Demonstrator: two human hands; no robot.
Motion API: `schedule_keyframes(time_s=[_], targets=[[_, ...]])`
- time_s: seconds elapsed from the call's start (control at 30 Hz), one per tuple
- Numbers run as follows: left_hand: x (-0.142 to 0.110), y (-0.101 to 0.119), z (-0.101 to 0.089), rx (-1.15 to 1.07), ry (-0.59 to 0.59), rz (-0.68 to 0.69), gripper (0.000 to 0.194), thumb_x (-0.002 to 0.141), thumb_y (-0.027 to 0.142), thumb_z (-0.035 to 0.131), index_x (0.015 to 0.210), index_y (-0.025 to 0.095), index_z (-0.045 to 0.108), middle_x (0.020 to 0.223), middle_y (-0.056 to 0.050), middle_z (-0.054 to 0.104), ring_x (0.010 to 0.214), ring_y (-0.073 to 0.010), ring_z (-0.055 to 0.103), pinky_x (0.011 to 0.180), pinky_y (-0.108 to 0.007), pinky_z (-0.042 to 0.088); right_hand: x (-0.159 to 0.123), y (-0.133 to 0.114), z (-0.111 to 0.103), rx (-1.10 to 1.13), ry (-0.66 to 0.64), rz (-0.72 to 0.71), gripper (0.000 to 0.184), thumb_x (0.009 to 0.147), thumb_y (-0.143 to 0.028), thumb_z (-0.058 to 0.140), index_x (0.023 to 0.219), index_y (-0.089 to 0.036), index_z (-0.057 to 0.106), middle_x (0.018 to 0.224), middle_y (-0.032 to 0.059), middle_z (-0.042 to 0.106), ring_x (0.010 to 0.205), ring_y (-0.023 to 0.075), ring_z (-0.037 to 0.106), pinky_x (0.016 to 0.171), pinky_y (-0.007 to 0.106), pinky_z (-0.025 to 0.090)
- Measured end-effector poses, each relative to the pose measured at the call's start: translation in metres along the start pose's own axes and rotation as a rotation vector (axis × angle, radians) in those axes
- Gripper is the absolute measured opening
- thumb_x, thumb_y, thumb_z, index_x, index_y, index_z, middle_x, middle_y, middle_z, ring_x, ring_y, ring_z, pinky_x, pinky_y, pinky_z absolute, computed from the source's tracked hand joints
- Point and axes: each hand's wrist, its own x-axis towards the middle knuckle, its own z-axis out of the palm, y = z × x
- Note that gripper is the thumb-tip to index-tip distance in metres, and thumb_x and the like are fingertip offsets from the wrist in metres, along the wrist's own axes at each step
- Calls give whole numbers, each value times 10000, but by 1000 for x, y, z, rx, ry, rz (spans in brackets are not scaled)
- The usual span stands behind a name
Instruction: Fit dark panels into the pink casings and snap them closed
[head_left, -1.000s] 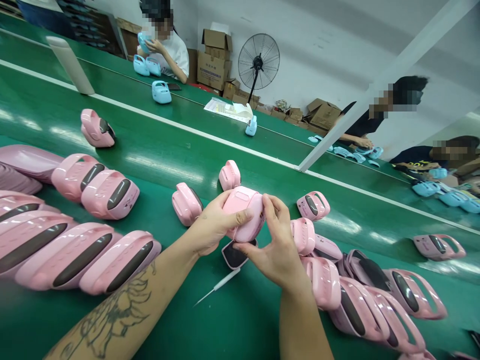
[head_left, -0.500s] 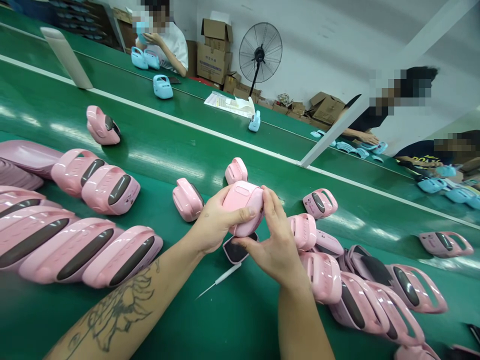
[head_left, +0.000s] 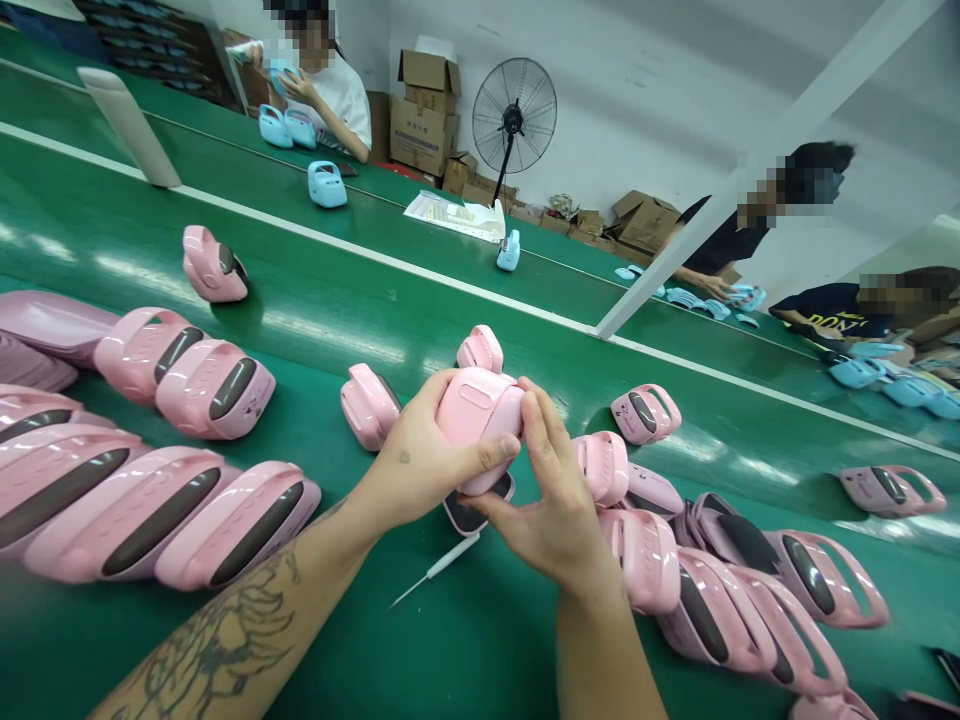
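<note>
Between my two hands is a pink plastic housing (head_left: 474, 412), held up above the green bench with its smooth side toward me. My left hand (head_left: 427, 450) grips it from the left, thumb laid across its face. The fingers and thumb of my right hand (head_left: 551, 485) close on its right edge. Below it, partly hidden by my hands, lies a dark panel with a pink rim (head_left: 471, 515). A thin white-handled pick (head_left: 450, 556) rests on the bench nearer to me. Another pink housing (head_left: 369, 405) stands just left of my left hand.
Rows of pink housings stand at left (head_left: 240, 530) and right (head_left: 720, 610). Single housings, one of them at far left (head_left: 214, 265), sit on the green belt (head_left: 360, 300). A white post (head_left: 675, 250) rises beyond. Across the line, several people handle blue housings (head_left: 328, 185).
The housing in my hands is tilted slightly and sits a little lower in view. Both hands keep their hold. The view has shifted slightly, and housings on the belt have moved a little right.
</note>
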Motion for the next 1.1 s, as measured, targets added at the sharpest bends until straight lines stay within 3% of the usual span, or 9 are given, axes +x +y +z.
schedule_keyframes(time_s=[0.2, 0.53, 0.8, 1.1], targets=[[-3, -1, 0, -3, -22, 94, 706, 757, 559, 935, 1324, 201, 716, 1252, -95, 802, 1129, -334, 746, 920, -387, 620, 2, -3, -2, -2, 20, -42, 1073, 961, -292, 850, 1803, -275, 185, 1770, 212, 431, 1649, 396, 451, 1300, 671, 471], [-9, 5, 1, -48, 6, 137, 711, 724, 560, 973, 1299, 206, 752, 1262, -103, 814, 1165, -359, 746, 946, -406, 619, 2, -14, -7, -37, 25, -59, 1080, 963, -242, 826, 1808, -271, 153, 1815, 198, 370, 1681, 399, 401, 1315, 684, 449], [-12, 3, 5, -95, 0, 158, 694, 748, 513, 974, 1321, 195, 744, 1264, -96, 811, 1151, -326, 744, 983, -391, 598, 1, -20, -14, -62, 2, -53, 1044, 971, -211, 806, 1803, -247, 177, 1810, 202, 379, 1697, 379, 376, 1320, 669, 454], [-3, -3, 8, -206, -45, 14, 592, 786, 527, 957, 1227, 180, 769, 1166, -85, 806, 1076, -286, 717, 907, -362, 575, -6, -4, -2, -12, -44, 92, 1184, 902, -350, 909, 1810, -303, 149, 1823, 161, 370, 1705, 411, 346, 1348, 677, 408]])
